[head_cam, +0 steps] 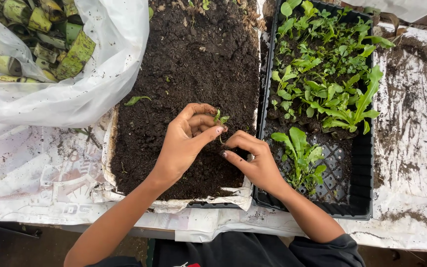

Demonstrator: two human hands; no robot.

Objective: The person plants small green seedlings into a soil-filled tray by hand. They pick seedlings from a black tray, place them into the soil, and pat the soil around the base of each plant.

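The left hand (186, 143) pinches a small green seedling (220, 118) above the dark soil bed (184, 64). The right hand (254, 160), fingers curled, presses soil beside it, holding nothing. The black plastic tray (364, 183) holds leafy seedlings (327, 74). The white plastic bag (75, 94) holds cut green stalk pieces (40, 34).
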